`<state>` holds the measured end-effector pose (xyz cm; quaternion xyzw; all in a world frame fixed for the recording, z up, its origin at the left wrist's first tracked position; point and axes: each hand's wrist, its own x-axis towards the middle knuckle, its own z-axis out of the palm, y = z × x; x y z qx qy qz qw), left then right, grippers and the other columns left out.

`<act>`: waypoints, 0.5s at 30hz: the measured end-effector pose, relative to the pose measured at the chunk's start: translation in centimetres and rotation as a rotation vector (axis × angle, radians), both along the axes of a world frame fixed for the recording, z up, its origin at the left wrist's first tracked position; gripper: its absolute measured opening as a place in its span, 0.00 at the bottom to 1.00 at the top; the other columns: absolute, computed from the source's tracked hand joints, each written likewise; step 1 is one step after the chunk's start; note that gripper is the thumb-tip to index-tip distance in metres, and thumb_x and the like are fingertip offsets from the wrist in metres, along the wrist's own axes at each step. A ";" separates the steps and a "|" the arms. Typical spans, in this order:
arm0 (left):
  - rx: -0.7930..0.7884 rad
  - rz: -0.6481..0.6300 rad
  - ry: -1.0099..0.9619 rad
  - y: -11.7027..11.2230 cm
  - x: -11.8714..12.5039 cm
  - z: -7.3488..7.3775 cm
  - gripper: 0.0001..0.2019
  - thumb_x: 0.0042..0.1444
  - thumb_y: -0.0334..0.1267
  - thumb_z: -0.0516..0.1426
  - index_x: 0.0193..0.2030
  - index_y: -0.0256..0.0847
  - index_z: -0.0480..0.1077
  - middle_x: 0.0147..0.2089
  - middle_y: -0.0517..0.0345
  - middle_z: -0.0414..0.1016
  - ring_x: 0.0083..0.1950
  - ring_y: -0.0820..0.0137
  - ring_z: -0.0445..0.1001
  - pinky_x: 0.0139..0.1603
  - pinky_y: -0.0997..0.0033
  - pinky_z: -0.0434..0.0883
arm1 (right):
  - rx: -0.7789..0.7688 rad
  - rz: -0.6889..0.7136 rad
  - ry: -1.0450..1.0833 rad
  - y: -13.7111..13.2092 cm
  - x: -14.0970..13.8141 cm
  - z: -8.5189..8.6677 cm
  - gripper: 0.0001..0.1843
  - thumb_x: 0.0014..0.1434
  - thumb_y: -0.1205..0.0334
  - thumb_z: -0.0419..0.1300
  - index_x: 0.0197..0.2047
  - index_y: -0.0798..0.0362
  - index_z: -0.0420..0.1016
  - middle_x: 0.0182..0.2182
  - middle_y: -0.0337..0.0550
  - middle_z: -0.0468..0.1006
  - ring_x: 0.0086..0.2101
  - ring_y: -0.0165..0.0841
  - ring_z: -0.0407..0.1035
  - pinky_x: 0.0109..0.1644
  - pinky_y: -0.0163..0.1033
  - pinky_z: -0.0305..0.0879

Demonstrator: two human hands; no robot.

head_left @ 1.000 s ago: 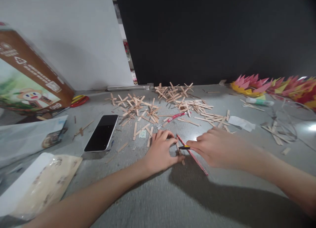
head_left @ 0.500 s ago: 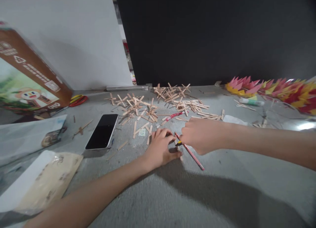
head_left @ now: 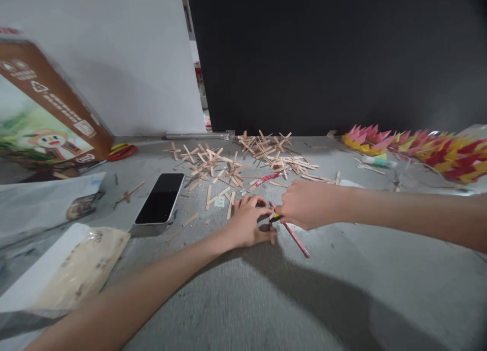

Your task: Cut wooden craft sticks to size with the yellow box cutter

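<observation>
My left hand (head_left: 251, 221) is pressed down on the grey surface, thumb and fingers pinning a wooden craft stick (head_left: 273, 239) whose lower end shows under the thumb. Closed in a fist, my right hand (head_left: 306, 205) grips a yellow-and-black utility knife (head_left: 276, 217), its tip at the stick between the left thumb and forefinger. Most of the knife is hidden inside the fist. A red pencil (head_left: 299, 241) lies slanting beneath the knife, just beside the stick. Beyond both hands, many craft sticks (head_left: 207, 161) are scattered, some crossed over each other.
A phone (head_left: 160, 199) lies to the left, near a plastic packet (head_left: 83, 265). A brown printed box (head_left: 57, 107) stands at far left, with red and yellow scissors handles (head_left: 122, 152) by it. Pink, red and yellow folded paper (head_left: 437, 148) and a glue stick (head_left: 379, 162) are at right.
The knife tip has shifted slightly up the picture along the stick, and my right hand has moved a little with it. My left hand keeps its hold. The view has tilted slightly.
</observation>
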<state>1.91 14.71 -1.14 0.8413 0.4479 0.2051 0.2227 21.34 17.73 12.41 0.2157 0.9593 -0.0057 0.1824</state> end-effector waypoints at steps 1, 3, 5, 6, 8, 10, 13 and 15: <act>-0.004 -0.009 0.003 0.1 -0.1 0.0 0.29 0.46 0.61 0.70 0.53 0.54 0.80 0.58 0.51 0.70 0.62 0.48 0.63 0.60 0.48 0.60 | 0.026 0.070 -0.036 0.3 0.0 0.0 0.11 0.67 0.61 0.60 0.36 0.54 0.83 0.24 0.48 0.79 0.25 0.36 0.67 0.33 0.42 0.51; -0.009 -0.023 0.004 0.2 -0.2 0.0 0.29 0.45 0.61 0.71 0.54 0.55 0.80 0.59 0.52 0.70 0.63 0.47 0.63 0.60 0.48 0.60 | 0.076 0.179 -0.153 0.7 0.0 0.1 0.08 0.64 0.69 0.60 0.38 0.54 0.82 0.24 0.45 0.78 0.24 0.34 0.66 0.32 0.41 0.49; -0.009 -0.040 0.000 0.1 -0.3 0.1 0.29 0.45 0.60 0.71 0.54 0.55 0.80 0.59 0.52 0.69 0.63 0.48 0.63 0.60 0.48 0.60 | 0.082 0.219 -0.211 1.0 -0.2 0.2 0.12 0.59 0.76 0.59 0.40 0.53 0.81 0.25 0.43 0.78 0.23 0.32 0.64 0.31 0.41 0.48; -0.003 -0.048 -0.002 0.1 -0.3 0.2 0.28 0.46 0.60 0.71 0.54 0.54 0.80 0.58 0.52 0.69 0.62 0.48 0.63 0.60 0.48 0.60 | 0.088 0.230 -0.227 1.0 -0.4 0.2 0.15 0.57 0.78 0.59 0.42 0.53 0.81 0.25 0.42 0.78 0.23 0.32 0.63 0.31 0.41 0.47; 0.017 -0.058 -0.008 0.0 -0.3 0.4 0.27 0.48 0.58 0.70 0.53 0.52 0.80 0.57 0.51 0.70 0.61 0.49 0.64 0.59 0.49 0.60 | 0.094 0.230 -0.258 0.9 -0.8 0.3 0.18 0.56 0.77 0.60 0.47 0.53 0.80 0.25 0.42 0.78 0.22 0.32 0.62 0.30 0.41 0.47; 0.037 -0.057 -0.008 -0.2 -0.3 0.4 0.24 0.49 0.56 0.69 0.52 0.50 0.80 0.56 0.51 0.70 0.60 0.50 0.64 0.58 0.50 0.61 | 0.069 0.189 -0.296 0.7 -1.1 0.3 0.18 0.56 0.76 0.61 0.49 0.54 0.80 0.25 0.42 0.77 0.21 0.32 0.62 0.29 0.40 0.48; 0.054 -0.061 -0.009 -0.2 -0.3 0.2 0.23 0.51 0.55 0.68 0.52 0.50 0.79 0.56 0.50 0.70 0.60 0.50 0.64 0.58 0.49 0.60 | -0.018 0.079 -0.355 0.6 -1.5 0.2 0.17 0.58 0.74 0.61 0.50 0.55 0.80 0.26 0.44 0.78 0.22 0.32 0.63 0.29 0.40 0.51; 0.059 -0.070 -0.014 -0.2 -0.3 0.1 0.24 0.51 0.55 0.68 0.53 0.50 0.79 0.56 0.50 0.70 0.60 0.50 0.64 0.58 0.50 0.60 | -0.051 0.034 -0.359 0.6 -1.7 0.2 0.14 0.60 0.72 0.60 0.49 0.55 0.80 0.27 0.45 0.78 0.22 0.32 0.64 0.29 0.39 0.52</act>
